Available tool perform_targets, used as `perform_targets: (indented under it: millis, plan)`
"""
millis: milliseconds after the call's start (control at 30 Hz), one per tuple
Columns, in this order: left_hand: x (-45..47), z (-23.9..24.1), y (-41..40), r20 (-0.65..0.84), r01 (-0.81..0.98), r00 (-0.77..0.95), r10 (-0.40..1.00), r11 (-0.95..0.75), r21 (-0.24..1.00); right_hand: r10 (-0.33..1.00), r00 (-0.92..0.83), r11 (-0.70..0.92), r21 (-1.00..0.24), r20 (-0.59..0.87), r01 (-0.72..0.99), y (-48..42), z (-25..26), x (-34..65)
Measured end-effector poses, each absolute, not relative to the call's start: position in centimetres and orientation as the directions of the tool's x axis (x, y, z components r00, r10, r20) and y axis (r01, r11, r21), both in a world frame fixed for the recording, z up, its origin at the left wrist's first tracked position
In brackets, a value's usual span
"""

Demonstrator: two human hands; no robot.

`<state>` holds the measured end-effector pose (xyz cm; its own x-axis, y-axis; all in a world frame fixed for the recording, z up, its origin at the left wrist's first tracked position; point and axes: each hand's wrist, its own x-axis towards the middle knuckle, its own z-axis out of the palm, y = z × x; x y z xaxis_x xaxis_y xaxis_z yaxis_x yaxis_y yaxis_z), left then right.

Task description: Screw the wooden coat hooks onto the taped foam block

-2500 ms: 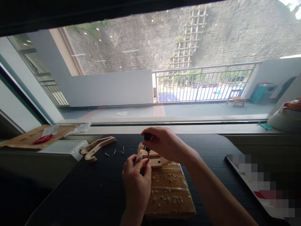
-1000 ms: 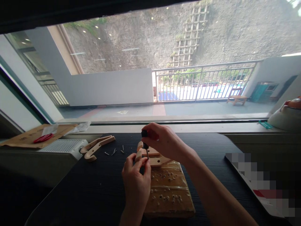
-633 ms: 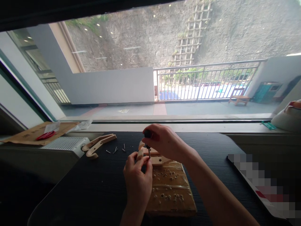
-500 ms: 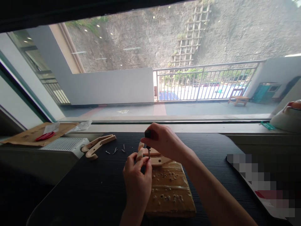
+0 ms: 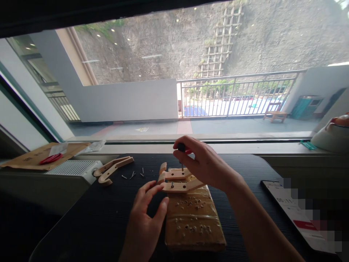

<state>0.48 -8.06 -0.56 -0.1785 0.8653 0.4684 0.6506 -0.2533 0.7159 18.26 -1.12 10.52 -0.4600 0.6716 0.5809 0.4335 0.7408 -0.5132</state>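
Observation:
In my right hand is a screwdriver, gripped by its black handle. Its shaft points down beside the farther of two pale wooden hooks; whether the tip touches wood is hidden. The nearer wooden hook has a screw standing upright in one hole, while its other hole is bare. Both hooks lie on a tape-wrapped cardboard block pitted with holes. My left hand has its fingers apart, with the fingertips at the curled end of the nearer hook.
Several loose screws lie left of the block on the black table. More wooden hooks rest by the white radiator. Red scissors lie on brown paper at far left. A phone is at the right, under the window.
My right hand has lifted the screwdriver off the screw and moved it right. My left thumb and fingers have let go of the screw and spread, drawing back left.

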Motion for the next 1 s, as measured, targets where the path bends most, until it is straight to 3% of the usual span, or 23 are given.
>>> perform_targets:
  millis: [133,267,367,1000]
  plan:
    - [-1.1,0.4,-7.0,0.291,0.404,-0.313,0.904,-0.151,0.902,0.686,-0.522,0.726,-0.522,0.507,0.448,-1.1,10.5,18.7]
    - [-0.8,0.5,-5.1,0.143,0.035,-0.172,0.975,-0.139,0.99,0.757,-0.533,0.649,-0.53,0.378,0.546,-0.5,10.1,19.1]
    - [-0.1,0.3,-4.8,0.122,-0.102,-0.139,0.983,-0.136,0.985,0.787,-0.53,0.612,-0.504,0.315,0.61,-0.2,9.8,19.0]
    - [-0.9,-1.9,-4.9,0.004,-0.022,0.017,1.0,-0.004,1.0,0.76,-0.638,0.642,-0.306,0.125,0.703,0.4,7.2,16.2]
